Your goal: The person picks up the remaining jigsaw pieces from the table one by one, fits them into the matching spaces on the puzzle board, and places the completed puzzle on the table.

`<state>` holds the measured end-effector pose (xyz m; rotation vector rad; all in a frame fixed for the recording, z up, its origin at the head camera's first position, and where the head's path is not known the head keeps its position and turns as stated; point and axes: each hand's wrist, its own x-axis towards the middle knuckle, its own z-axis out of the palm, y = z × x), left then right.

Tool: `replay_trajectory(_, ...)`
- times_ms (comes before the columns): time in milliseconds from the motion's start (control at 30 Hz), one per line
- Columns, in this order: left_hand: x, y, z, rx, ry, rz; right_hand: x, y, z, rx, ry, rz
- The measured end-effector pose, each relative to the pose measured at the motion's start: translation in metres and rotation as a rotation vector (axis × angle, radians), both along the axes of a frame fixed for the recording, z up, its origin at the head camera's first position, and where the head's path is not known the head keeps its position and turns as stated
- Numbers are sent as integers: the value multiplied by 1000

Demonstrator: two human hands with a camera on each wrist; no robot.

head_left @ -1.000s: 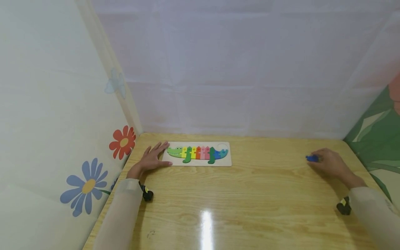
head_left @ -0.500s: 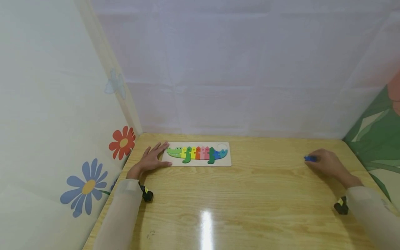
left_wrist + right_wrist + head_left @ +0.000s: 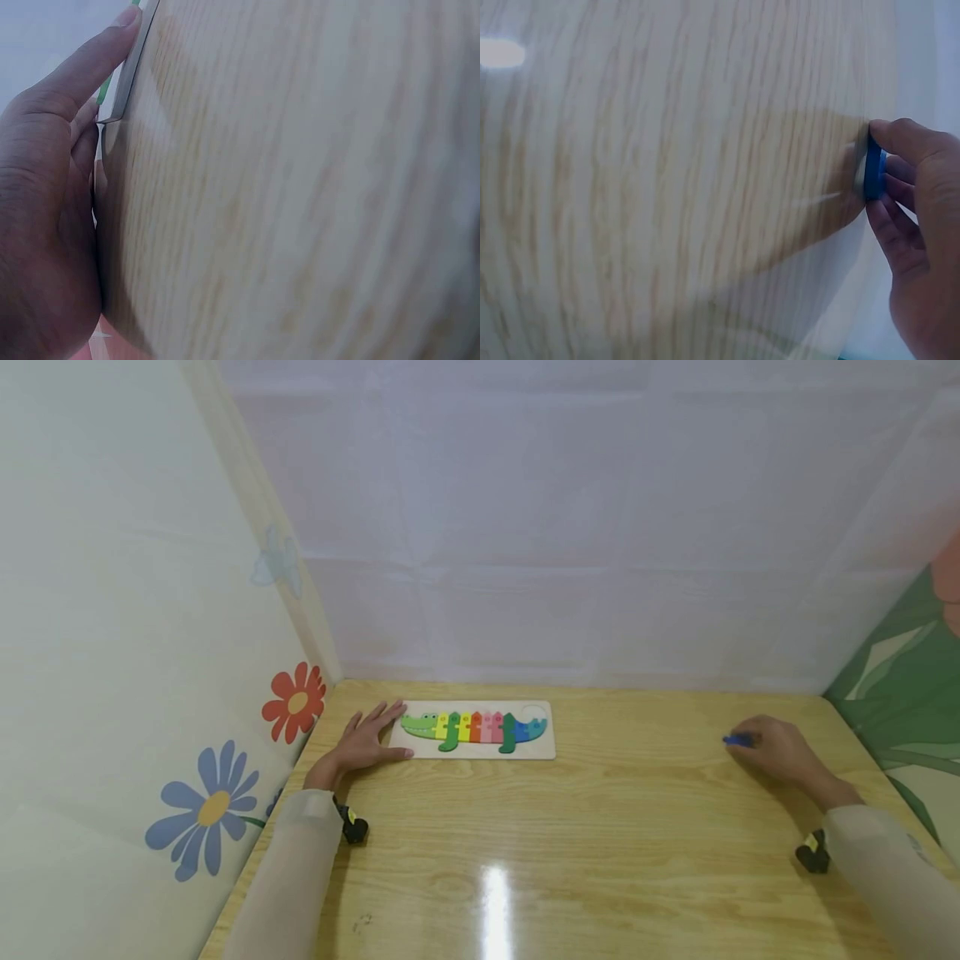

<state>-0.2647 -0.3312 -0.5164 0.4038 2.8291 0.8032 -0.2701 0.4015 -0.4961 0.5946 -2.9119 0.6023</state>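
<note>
A pale wooden puzzle board [image 3: 472, 753] with a multicoloured crocodile lies toward the back left of the table. Green head, yellow, red, pink and blue sections fill it, and a pale curved outline shows above the tail. My left hand [image 3: 360, 747] rests at the board's left end, fingers spread, with the thumb on its near corner and a fingertip at its far corner. On the right, my right hand [image 3: 772, 750] pinches a small blue puzzle piece [image 3: 874, 169] between thumb and fingers, close over the table. Part of that piece is hidden by the fingers.
The wooden table [image 3: 600, 827] runs back to a pale cloth wall [image 3: 525, 527]. A flower-printed wall [image 3: 112, 652] borders its left side, and a green printed wall [image 3: 907, 710] its right. A black wrist camera [image 3: 812, 852] sits under the right cuff.
My right hand has shifted a little to the left with the blue puzzle piece in its fingers. The left hand and the puzzle board have stayed put.
</note>
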Motion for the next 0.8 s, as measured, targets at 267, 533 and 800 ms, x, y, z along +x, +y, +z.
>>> replay_trajectory(267, 0, 0, 1, 5, -2, 1, 0, -7, 0, 8, 96, 35)
replay_trajectory(533, -1, -1, 0, -5, -3, 4, -2, -12, 1, 33, 95, 42)
replay_trajectory(800, -1, 0, 0, -4, -5, 2, -3, -22, 3, 31, 114, 61)
